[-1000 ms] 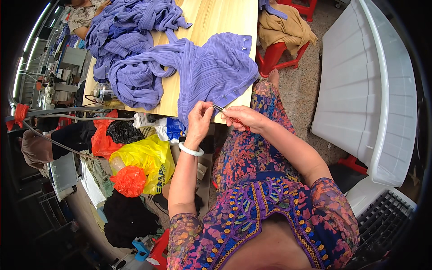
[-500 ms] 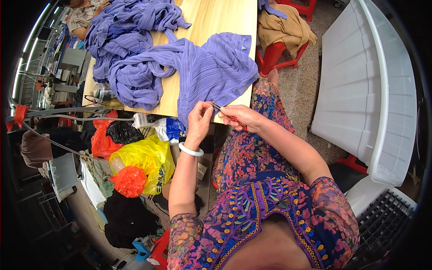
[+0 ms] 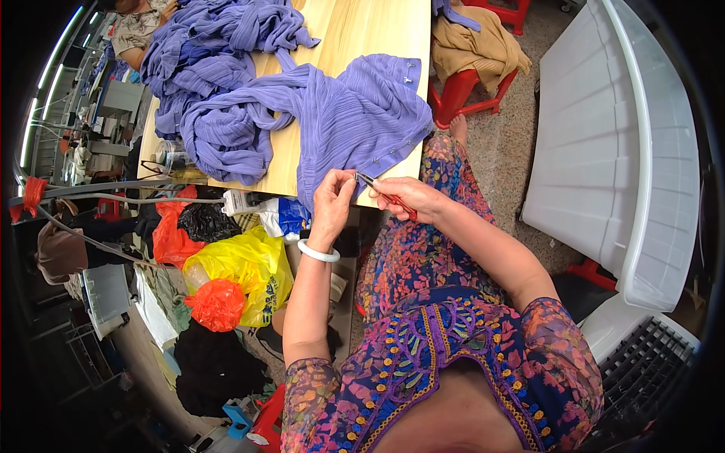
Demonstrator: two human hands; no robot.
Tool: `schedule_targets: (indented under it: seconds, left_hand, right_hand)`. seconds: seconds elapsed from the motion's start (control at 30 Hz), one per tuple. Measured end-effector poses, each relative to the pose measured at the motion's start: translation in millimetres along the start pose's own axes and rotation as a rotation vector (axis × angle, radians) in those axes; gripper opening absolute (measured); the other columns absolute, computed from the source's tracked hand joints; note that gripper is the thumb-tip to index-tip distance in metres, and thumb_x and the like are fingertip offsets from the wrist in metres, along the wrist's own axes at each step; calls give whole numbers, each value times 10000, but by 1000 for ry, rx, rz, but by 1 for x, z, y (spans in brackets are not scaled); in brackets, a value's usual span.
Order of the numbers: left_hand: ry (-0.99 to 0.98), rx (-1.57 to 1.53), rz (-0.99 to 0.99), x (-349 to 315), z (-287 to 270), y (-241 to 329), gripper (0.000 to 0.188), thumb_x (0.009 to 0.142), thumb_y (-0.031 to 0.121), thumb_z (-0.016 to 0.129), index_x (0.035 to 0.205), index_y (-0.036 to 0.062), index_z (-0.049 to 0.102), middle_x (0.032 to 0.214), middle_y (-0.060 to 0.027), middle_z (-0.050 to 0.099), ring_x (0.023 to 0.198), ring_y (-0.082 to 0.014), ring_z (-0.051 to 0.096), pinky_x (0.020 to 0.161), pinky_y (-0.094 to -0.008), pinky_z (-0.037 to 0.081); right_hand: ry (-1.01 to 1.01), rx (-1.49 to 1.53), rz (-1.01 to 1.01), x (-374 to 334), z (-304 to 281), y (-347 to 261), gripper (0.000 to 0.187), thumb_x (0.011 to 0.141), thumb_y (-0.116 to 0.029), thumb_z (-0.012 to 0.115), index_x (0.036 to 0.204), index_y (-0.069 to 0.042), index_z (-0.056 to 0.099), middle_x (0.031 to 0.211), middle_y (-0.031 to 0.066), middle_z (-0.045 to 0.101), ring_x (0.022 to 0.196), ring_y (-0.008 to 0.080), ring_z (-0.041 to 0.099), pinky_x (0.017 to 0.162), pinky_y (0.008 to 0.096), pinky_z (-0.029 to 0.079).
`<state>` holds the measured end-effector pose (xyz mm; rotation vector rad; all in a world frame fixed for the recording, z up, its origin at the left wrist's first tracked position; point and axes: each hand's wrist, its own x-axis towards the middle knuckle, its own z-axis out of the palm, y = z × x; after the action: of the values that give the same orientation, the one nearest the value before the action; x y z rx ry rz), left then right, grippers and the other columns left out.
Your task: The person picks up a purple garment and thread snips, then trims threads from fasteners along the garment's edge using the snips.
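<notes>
Pinching the purple garment point(image 3: 355, 121) hem just above its grip, the left hand point(image 3: 332, 200) barely moved since a second earlier, while the right hand point(image 3: 408, 198), closed around red-handled snips point(image 3: 385, 195), stayed right beside it at the tabletop point(image 3: 362, 30) edge.

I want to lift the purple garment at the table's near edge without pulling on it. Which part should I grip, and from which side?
Probably the buttoned edge of the purple garment, from the near side. That edge hangs over the table rim beside the left hand, while the far end is tangled in the fabric pile.
</notes>
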<state>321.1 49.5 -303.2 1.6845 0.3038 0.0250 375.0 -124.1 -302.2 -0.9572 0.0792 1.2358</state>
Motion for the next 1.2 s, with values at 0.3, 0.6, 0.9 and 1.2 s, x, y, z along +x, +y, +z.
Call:
schedule_targets:
  seconds: [0.3, 0.6, 0.9, 1.2]
  left_hand:
    - [0, -35, 2, 0, 0, -1, 51, 836, 49, 528, 854, 2, 530, 946, -52, 572, 789, -65, 499, 733, -204, 414]
    - [0, 4, -4, -1, 0, 3, 50, 827, 47, 537, 842, -1, 534, 973, -70, 568, 789, -67, 491, 721, -202, 408]
    - [11, 56, 41, -2, 2, 0, 60, 818, 53, 541, 821, -7, 541, 966, -77, 581, 759, -67, 498, 685, -212, 422]
    - [5, -29, 16, -1, -1, 0, 54, 824, 53, 538, 834, 0, 539, 966, -77, 578, 745, -68, 507, 664, -206, 424]
  right_hand:
    - [3, -14, -27, -6, -1, 0, 271, 895, -287, 467, 927, -25, 530, 674, 7, 517, 441, 39, 389, 364, 168, 287]
    - [-24, 24, 7, -2, 1, 1, 278, 895, -293, 466, 937, -25, 529, 672, 7, 515, 437, 37, 390, 356, 167, 284]
    - [18, 22, -3, 5, 4, 1, 273, 894, -284, 469, 929, -21, 532, 680, 3, 511, 447, 35, 388, 364, 163, 288]
    - [35, -13, -52, 5, 7, 1, 242, 882, -270, 486, 868, -33, 536, 667, -1, 498, 452, 34, 372, 361, 172, 280]
